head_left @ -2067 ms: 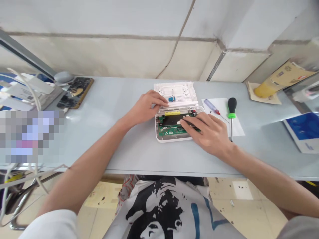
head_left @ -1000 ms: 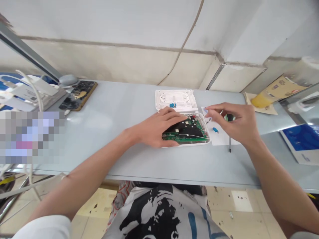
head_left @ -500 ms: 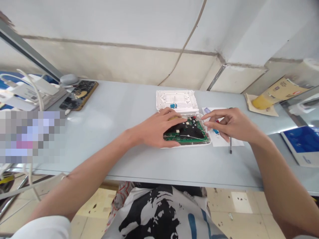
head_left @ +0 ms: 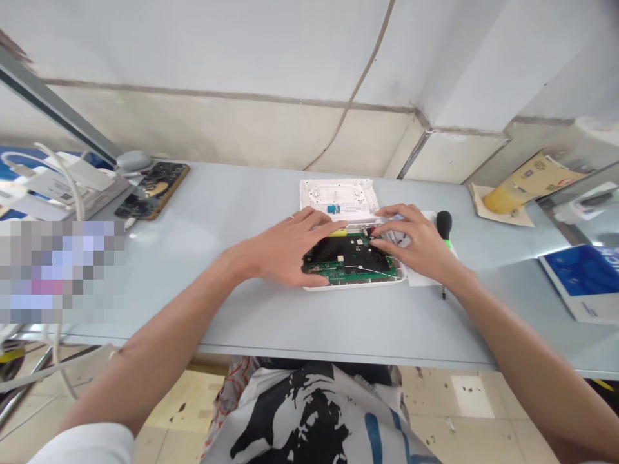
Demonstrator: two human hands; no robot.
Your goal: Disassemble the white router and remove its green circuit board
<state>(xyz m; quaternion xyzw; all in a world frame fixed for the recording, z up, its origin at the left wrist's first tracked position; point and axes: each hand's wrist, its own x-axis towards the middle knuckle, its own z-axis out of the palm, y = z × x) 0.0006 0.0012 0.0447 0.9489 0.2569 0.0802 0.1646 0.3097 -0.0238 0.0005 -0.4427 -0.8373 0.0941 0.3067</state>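
Observation:
A white casing [head_left: 358,285] with a green circuit board [head_left: 333,273] and a black plate [head_left: 333,250] in it lies on the table. My left hand [head_left: 294,248] rests on the casing's left side, thumb and fingers spread apart. Over the board's upper right part is my right hand [head_left: 409,241], its thumb and fingertips pinched together; anything between them is too small to make out. A thin white wire [head_left: 372,270] crosses the front of the board. Behind the casing lies a white perforated cover [head_left: 341,192] with a blue part [head_left: 333,209] on it.
A screwdriver [head_left: 443,225] lies at the right on white paper [head_left: 423,278]. A phone [head_left: 155,191] and white devices with cables [head_left: 62,187] are at the left. Farther right are a cup with yellow contents [head_left: 503,193] and a blue and white box [head_left: 585,277].
My right hand has moved left, from beside the casing to over the board, uncovering the screwdriver's handle. My left hand has stayed on the casing. The view has shifted slightly.

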